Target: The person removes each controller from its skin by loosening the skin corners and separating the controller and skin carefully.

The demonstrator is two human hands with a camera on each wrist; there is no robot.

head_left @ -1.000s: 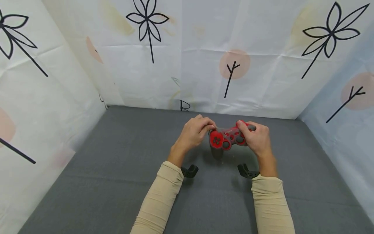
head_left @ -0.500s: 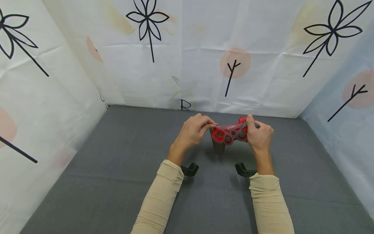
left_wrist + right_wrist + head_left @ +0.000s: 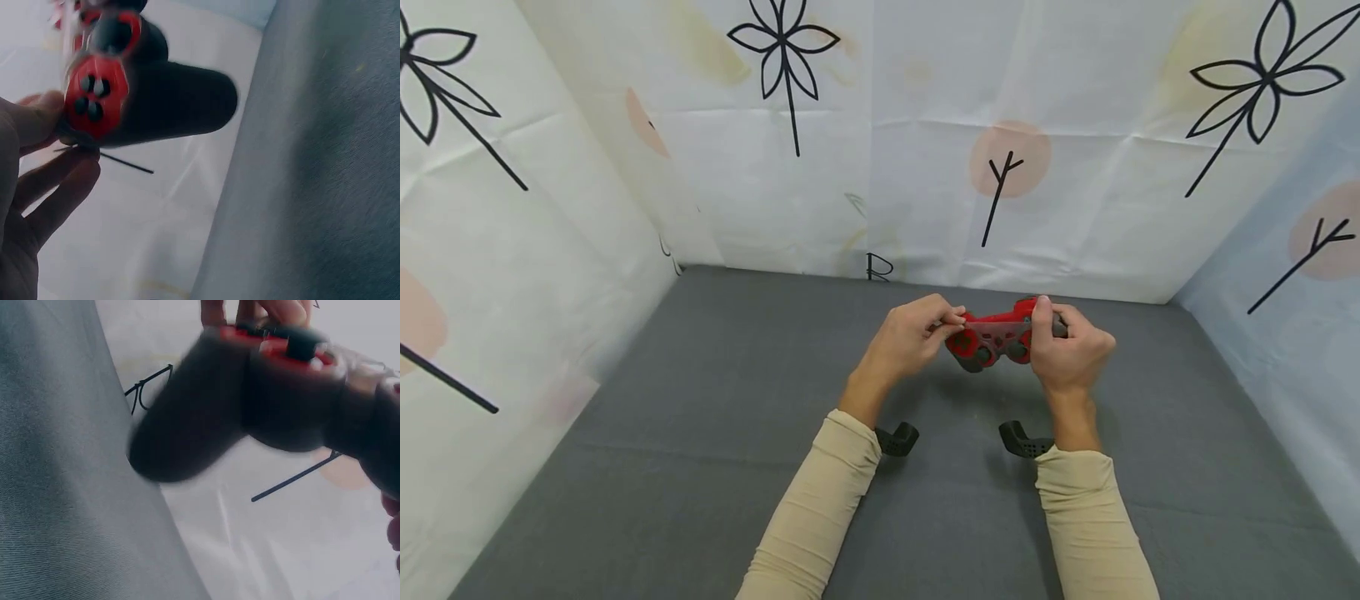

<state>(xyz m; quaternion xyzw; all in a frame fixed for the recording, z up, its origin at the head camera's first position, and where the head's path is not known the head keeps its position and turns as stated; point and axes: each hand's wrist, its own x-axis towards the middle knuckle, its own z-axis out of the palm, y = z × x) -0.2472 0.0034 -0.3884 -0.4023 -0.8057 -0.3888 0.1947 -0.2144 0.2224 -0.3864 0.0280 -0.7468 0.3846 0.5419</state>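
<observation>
A red and dark grey game controller (image 3: 997, 335) is held up above the grey table between both hands. My left hand (image 3: 916, 335) pinches its upper left corner between thumb and fingertips. Around the right end, my right hand (image 3: 1070, 350) grips with the thumb up along the near side. In the left wrist view, dark direction buttons (image 3: 92, 97) sit on a red patch beside the left fingers. The dark left handle (image 3: 187, 419) angles toward the table in the right wrist view, blurred, with left fingertips (image 3: 284, 309) over its upper end. The right handle is mostly hidden by the right hand.
Grey cloth (image 3: 737, 358) covers the table. White fabric walls (image 3: 925, 192) with flower and twig drawings stand behind it and on both sides. Black wrist mounts (image 3: 898, 439) stick out inward from both forearms, below the controller.
The controller has tilted, so its left handle looks shorter and its top edge shows more. Both hands have shifted slightly right; the right thumb has moved off the controller's front.
</observation>
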